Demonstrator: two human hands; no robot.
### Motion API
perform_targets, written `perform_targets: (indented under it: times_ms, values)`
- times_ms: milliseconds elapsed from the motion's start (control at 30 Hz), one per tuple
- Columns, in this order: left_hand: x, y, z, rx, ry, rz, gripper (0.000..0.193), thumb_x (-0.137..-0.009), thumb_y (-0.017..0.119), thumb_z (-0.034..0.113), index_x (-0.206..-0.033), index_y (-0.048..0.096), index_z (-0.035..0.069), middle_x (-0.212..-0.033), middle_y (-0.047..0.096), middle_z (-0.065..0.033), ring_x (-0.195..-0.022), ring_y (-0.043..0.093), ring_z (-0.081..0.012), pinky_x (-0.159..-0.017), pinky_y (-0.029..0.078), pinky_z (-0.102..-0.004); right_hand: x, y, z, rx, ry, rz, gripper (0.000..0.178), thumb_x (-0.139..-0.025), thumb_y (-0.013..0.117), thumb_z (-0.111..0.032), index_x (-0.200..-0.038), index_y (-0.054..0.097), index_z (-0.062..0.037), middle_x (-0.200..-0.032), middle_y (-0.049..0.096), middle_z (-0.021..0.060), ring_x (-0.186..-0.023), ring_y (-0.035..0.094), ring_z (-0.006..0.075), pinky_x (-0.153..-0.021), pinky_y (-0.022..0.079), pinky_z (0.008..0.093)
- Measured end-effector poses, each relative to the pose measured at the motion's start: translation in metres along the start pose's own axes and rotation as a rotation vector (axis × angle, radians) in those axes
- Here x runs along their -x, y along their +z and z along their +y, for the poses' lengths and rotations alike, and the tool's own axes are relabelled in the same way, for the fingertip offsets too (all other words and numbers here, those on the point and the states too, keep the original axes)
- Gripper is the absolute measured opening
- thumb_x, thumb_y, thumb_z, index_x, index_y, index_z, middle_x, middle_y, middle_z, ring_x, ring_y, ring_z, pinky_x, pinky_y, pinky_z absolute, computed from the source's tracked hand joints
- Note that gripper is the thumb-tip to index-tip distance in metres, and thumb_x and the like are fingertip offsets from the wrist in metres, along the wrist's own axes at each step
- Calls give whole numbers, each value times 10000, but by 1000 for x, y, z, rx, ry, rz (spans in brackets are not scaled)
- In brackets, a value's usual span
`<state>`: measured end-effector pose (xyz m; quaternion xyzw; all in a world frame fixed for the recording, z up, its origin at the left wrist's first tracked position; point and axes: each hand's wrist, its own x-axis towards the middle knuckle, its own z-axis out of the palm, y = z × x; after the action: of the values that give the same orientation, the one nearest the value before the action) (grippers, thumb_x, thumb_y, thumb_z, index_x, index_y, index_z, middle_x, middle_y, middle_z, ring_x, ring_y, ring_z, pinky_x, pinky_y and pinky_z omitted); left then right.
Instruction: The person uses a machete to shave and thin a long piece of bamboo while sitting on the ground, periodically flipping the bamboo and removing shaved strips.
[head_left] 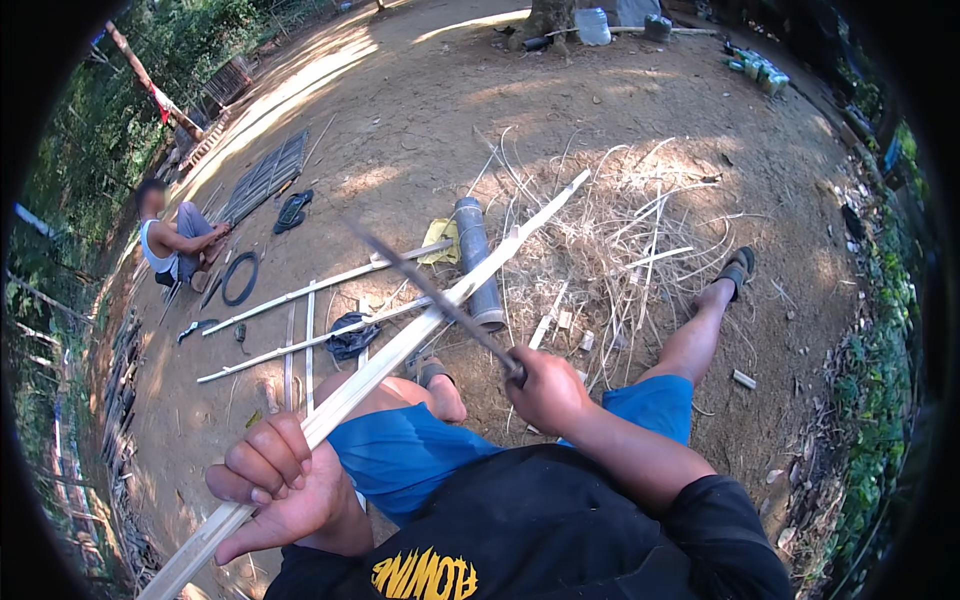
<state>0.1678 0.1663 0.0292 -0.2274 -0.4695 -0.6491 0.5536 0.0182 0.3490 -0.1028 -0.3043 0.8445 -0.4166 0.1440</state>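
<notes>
- Strip of pale split wood or bamboo (370, 380), super long, slants from the lower left, across the person's lap area, up toward the pile of shavings.
- Left hand (285, 485) has its grip wrapped round the lower part of that strip, knuckles up, thumb lying along near it.
- Right hand (550, 392) has a snug grip on a knife's handle end; the long dark knife (487, 341) points up and left and crosses over the strip. Can't tell if the blade actually touches it, and the tip's kinda blurry.
- Dark grey tube (471, 228) lies on the ground behind the strip, with a crumpled yellow thing (440, 240) just beside its upper end.
- Two thinner pale sticks (300, 350) run off to the left, a crumpled black bag (350, 337) near the lower one.
- Big messy heap of curly shavings (600, 235) sits right of the tube, between it and the sandaled right foot (738, 272).
- Blue shorts (410, 455) and black shirt (530, 520) on the person wearing the camera.
- Further left, another person (170, 240) sits low on the dirt, near a black ring (225, 283) and a slatted panel (265, 180).
- Way up top, a clear jug (592, 27) stands by a tree trunk (550, 20).
</notes>
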Motion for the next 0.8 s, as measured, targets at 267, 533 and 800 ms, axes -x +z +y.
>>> perform_targets:
  times_ms: [267,533,800]
  values:
    - [4,11,1,15,-5,63,651,-775,580,762,-672,369,155,-532,286,43,-455,247,-73,-464,203,-237,-19,14,69,21,148,132,238,-830,647,-161,-1032,603,-43,-840,669,222,-811,657,410,-714,523,472]
    - [5,7,8,-58,11,65,634,-780,594,744,-671,377,158,-522,282,51,-433,244,-68,-458,204,-231,6,12,-9,-62,-316,-12,169,-830,629,-137,-973,586,-58,-768,639,202,-751,643,408,-661,507,492]
    - [3,2,20,-41,-18,120,628,-772,626,719,-647,378,155,-507,285,55,-426,265,-63,-447,212,-222,-8,4,15,8,25,-39,201,-826,622,-147,-1013,615,-74,-847,669,205,-837,649,405,-757,510,511]
